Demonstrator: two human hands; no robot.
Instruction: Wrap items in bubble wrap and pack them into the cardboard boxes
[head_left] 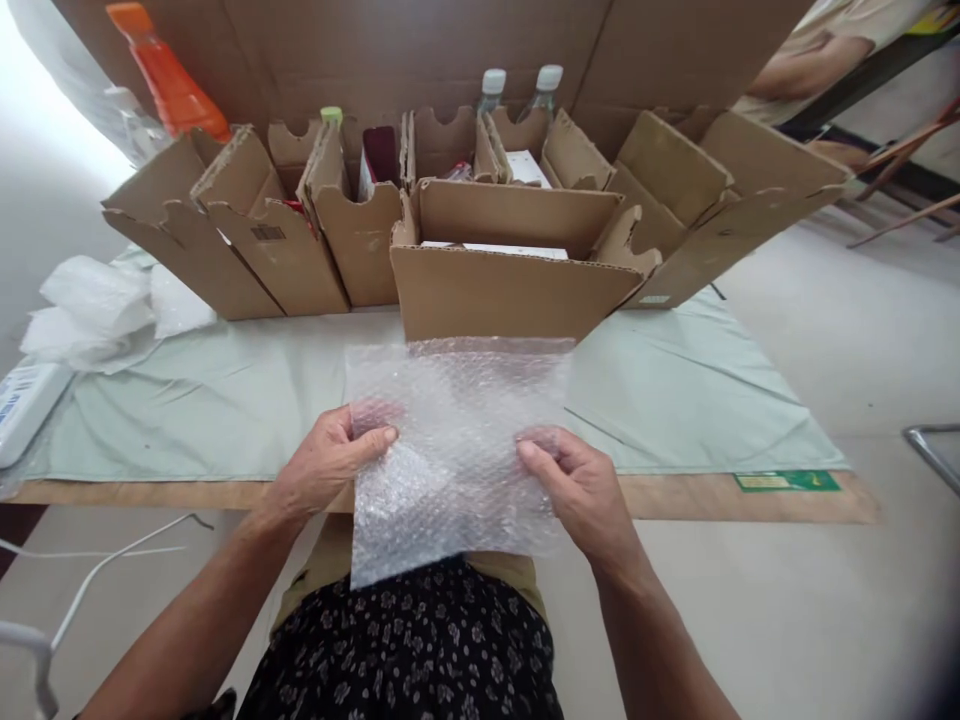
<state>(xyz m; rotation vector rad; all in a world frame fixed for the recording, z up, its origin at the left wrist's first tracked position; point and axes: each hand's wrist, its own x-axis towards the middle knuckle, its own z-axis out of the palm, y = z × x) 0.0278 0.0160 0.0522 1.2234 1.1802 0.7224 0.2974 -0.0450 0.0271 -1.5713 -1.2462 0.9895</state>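
A clear sheet or bag of bubble wrap (457, 450) is stretched between my hands, above the table's front edge and my lap. My left hand (341, 455) pinches its left side, thumb on top and fingers showing faintly through the plastic. On the opposite side my right hand (570, 480) grips it the same way. Whether the wrap is a single sheet or a pouch I cannot tell. Just beyond it stands a cardboard box (517, 295) with a white flat item inside.
Several open cardboard bins (262, 240) line the back of the table, holding packages and bottles. An orange bottle (172, 85) rises at the left. Folded bubble wrap (97, 305) is piled on the green cloth (202, 400). Another person's arm (810, 65) shows at the top right.
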